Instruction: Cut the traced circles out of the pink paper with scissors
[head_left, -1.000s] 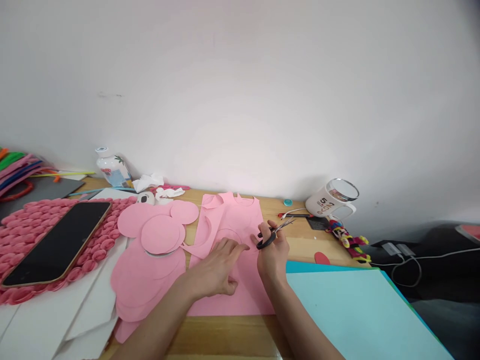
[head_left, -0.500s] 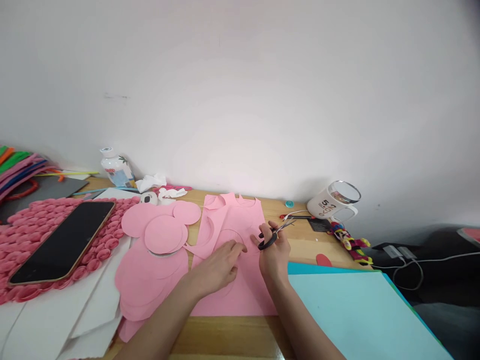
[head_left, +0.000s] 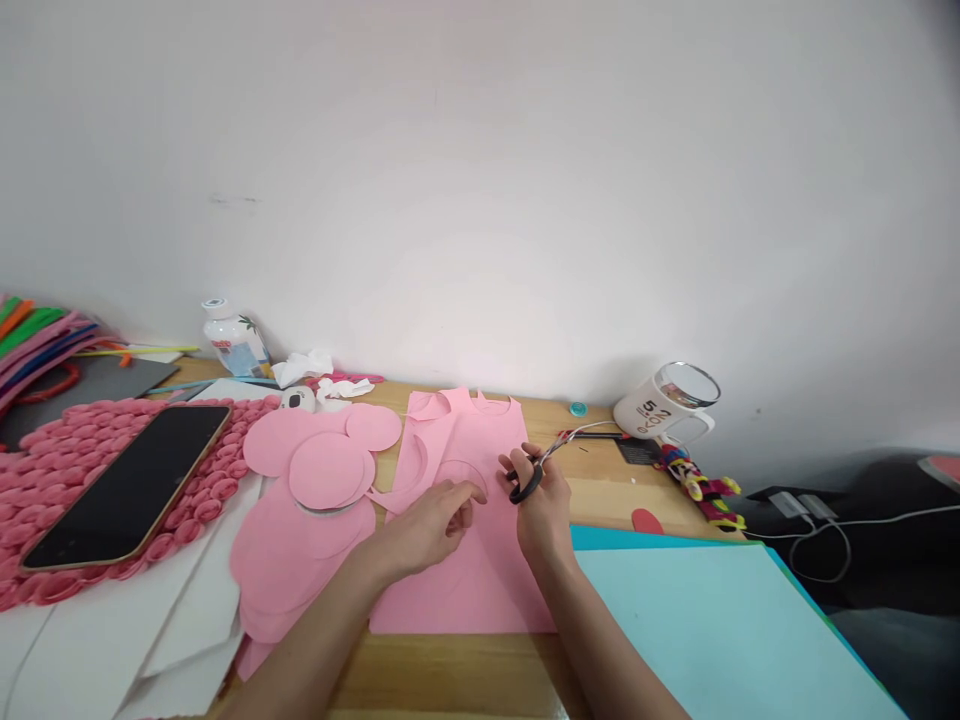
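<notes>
Pink paper sheets (head_left: 495, 590) lie on the table before me, their upper edges cut with curved notches and a round outline drawn in the middle. My left hand (head_left: 439, 525) is over that outline, its index finger stretched out and the others loosely bent, with nothing seen in it. Scissors (head_left: 527, 485) with black handles are in my right hand (head_left: 544, 510), just right of the outline. Their blades point up and right, away from the paper. Left of the sheets, a pile of cut-out pink rounded shapes (head_left: 304, 555) has a smaller disc (head_left: 330, 468) on top.
A phone (head_left: 127, 490) rests on a bumpy pink mat (head_left: 52, 440) at left, above white sheets (head_left: 112, 640). A bottle (head_left: 236, 338) stands behind. To the right are a white mug (head_left: 660, 405), a colourful figurine (head_left: 701, 485) and light blue sheets (head_left: 720, 620).
My right hand and the scissors have shifted slightly left. The left hand has moved slightly left, and the pink sheet's lower left corner has slid left.
</notes>
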